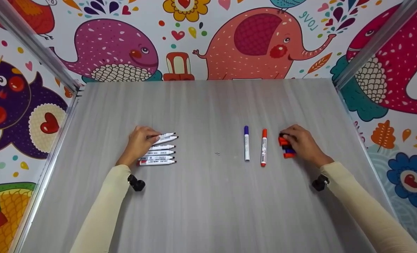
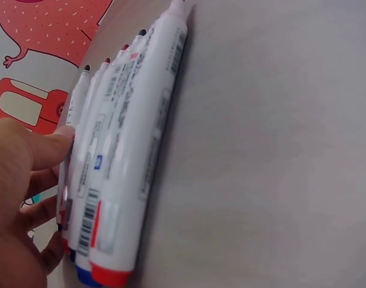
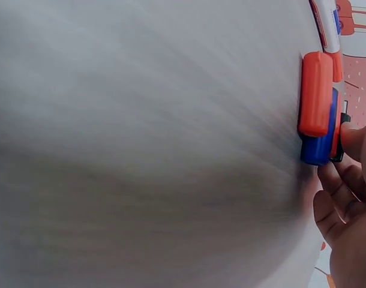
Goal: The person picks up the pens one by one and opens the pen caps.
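My left hand [image 1: 138, 142] pinches the farthest uncapped whiteboard marker [image 1: 167, 135] of a row on the left. The other white markers [image 1: 162, 158] lie side by side nearer me, dark tips pointing right; the nearest has a red end [image 2: 111, 276]. On the right, my right hand [image 1: 304, 143] pinches a black cap [image 3: 345, 119] at the far end of a row of loose caps. A red cap [image 3: 316, 93] and a blue cap [image 3: 315, 150] show closest in the right wrist view. My fingers partly hide the caps in the head view.
Between the hands lie a capped blue marker [image 1: 247, 144] and a capped red marker [image 1: 264, 147], both pointing away from me. The grey wood-grain table [image 1: 208, 203] has small dark marks [image 1: 217, 153] near its middle. Patterned walls [image 1: 180, 38] and metal posts [image 1: 36, 42] bound it.
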`<action>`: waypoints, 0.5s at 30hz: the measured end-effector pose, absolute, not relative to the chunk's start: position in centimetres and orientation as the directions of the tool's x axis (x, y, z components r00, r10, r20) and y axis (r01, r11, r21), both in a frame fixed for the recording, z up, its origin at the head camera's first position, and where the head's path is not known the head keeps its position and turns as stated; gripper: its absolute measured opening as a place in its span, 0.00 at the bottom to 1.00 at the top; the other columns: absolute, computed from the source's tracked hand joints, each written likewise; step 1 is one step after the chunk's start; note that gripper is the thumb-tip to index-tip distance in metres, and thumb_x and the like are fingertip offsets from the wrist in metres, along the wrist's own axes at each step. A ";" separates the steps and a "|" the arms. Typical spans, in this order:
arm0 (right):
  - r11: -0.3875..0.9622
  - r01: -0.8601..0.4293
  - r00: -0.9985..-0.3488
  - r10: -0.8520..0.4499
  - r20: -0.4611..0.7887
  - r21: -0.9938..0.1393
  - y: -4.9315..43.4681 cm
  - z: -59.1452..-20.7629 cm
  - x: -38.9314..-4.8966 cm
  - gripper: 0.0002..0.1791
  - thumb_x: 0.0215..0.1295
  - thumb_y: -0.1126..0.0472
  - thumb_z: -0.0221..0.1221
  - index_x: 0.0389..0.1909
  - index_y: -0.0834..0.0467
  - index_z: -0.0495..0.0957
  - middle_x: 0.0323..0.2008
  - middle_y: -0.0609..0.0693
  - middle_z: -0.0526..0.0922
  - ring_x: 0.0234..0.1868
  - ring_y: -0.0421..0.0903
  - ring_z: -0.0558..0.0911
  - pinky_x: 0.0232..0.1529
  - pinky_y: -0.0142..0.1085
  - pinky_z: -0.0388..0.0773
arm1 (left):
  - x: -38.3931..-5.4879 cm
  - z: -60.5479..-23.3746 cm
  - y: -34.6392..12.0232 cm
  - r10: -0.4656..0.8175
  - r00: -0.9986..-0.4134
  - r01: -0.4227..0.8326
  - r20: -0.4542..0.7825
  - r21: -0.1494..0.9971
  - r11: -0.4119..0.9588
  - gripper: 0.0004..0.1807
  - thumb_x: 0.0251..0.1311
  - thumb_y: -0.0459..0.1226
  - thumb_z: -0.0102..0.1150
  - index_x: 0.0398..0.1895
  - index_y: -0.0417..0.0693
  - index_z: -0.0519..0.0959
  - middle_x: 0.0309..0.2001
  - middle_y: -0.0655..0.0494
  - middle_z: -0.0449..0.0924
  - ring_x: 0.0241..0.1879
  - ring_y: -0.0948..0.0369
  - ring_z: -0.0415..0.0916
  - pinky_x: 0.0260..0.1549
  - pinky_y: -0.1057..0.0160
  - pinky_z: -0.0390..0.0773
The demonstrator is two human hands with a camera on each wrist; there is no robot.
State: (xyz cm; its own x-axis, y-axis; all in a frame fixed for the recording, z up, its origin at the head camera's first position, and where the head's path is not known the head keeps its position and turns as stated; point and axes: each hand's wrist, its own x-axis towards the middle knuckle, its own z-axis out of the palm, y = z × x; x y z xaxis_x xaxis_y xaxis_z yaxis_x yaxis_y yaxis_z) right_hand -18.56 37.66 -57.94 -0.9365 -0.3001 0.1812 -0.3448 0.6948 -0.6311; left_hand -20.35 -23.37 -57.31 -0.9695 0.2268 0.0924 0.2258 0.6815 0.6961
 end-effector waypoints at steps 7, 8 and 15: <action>0.718 -0.315 -0.947 -0.278 0.158 -0.620 37.5 -58.0 -18.5 0.12 0.80 0.72 0.62 0.57 0.67 0.88 0.50 0.61 0.86 0.49 0.55 0.82 0.53 0.24 0.71 | -20.2 -57.2 -23.5 0.258 -0.965 0.217 0.042 0.678 0.702 0.11 0.75 0.30 0.66 0.54 0.34 0.90 0.54 0.39 0.86 0.63 0.42 0.71 0.66 0.34 0.60; 0.718 -0.314 -0.947 -0.279 0.156 -0.621 37.5 -58.0 -18.5 0.12 0.80 0.72 0.62 0.57 0.67 0.88 0.50 0.61 0.85 0.50 0.55 0.82 0.53 0.24 0.71 | -20.2 -57.2 -23.6 0.259 -0.965 0.212 0.033 0.679 0.703 0.11 0.76 0.30 0.66 0.54 0.34 0.90 0.55 0.39 0.85 0.63 0.42 0.71 0.66 0.35 0.59; 0.711 -0.296 -0.950 -0.288 0.119 -0.638 37.4 -57.7 -18.5 0.13 0.80 0.70 0.62 0.59 0.67 0.87 0.52 0.61 0.84 0.51 0.54 0.81 0.53 0.20 0.69 | -20.1 -57.1 -23.8 0.253 -0.968 0.180 0.003 0.707 0.684 0.11 0.78 0.30 0.63 0.56 0.36 0.90 0.56 0.40 0.85 0.64 0.43 0.70 0.70 0.36 0.58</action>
State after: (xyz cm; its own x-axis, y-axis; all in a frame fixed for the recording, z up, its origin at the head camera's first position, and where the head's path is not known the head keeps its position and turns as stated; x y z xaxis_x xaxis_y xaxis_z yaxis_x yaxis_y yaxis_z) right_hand -18.54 37.45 -57.72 -0.9501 -0.2884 0.1187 -0.2955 0.7108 -0.6382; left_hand -20.10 -23.77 -57.13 -0.9676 0.2526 0.0026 0.1805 0.6841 0.7067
